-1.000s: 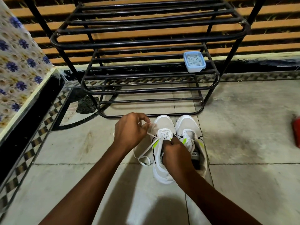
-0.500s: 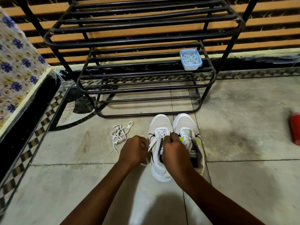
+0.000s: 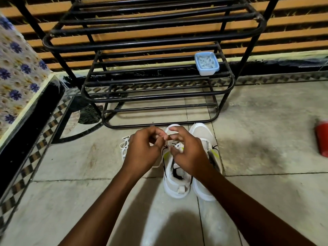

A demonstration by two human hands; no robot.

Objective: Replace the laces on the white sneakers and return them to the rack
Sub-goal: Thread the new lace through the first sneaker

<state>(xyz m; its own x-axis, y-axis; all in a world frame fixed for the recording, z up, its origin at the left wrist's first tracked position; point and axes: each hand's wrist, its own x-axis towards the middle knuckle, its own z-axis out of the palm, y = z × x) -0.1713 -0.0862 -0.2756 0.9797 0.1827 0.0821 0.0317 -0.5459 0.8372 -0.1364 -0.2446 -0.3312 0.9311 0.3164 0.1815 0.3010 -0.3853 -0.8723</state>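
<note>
Lacing underway: left hand [image 3: 142,150] and right hand [image 3: 189,154] each pinch the lace [image 3: 174,145] over one white sneaker [image 3: 174,186], on the floor just before the rack [image 3: 156,125] (spare lace [image 3: 124,142] lies alongside). Racking not yet done.

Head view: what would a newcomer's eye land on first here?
The left hand and right hand pinch a white lace over one of two white sneakers on the floor. Behind stands a black rack holding a small blue tub. A red object sits far right.
</note>
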